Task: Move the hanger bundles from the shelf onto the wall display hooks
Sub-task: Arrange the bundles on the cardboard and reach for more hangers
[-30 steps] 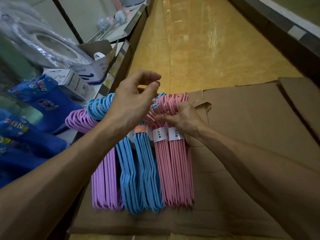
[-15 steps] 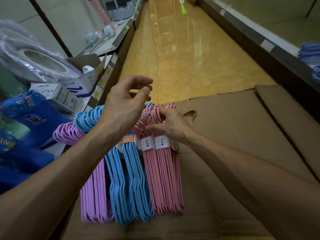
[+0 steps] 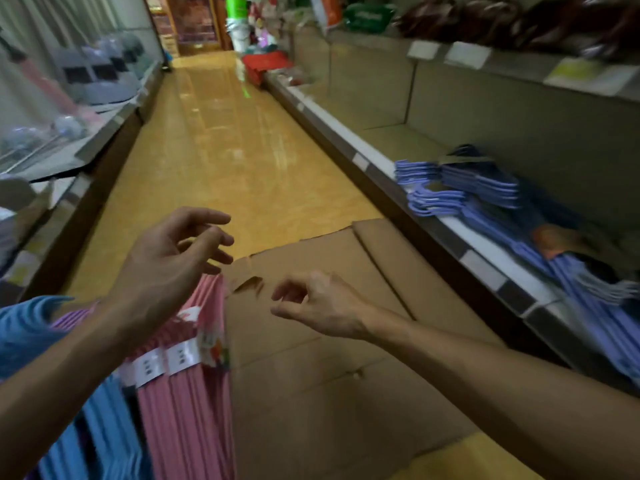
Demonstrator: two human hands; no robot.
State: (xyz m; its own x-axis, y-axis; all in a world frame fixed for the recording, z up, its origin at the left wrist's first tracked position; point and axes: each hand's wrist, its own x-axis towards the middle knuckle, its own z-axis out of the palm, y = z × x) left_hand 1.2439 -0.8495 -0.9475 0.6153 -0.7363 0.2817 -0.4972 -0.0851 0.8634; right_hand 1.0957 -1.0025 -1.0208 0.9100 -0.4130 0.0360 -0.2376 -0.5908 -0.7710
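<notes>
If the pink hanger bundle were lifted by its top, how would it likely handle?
Probably as one fairly stiff unit: the pink hanger bundle is bound by white label bands. It looks like thin plastic, so likely light for its size. Below the bands the hangers may fan or slide a little, since no lower tie is visible.

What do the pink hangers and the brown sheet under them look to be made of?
The pink hangers look like thin, smooth moulded plastic, possibly plastic-coated wire: uniform colour, slim parallel rods, bundled with white paper bands. The brown sheet looks like matte corrugated cardboard: flat brown surface with fold creases and torn flap edges. Motion blur leaves the finer finish uncertain.
</notes>
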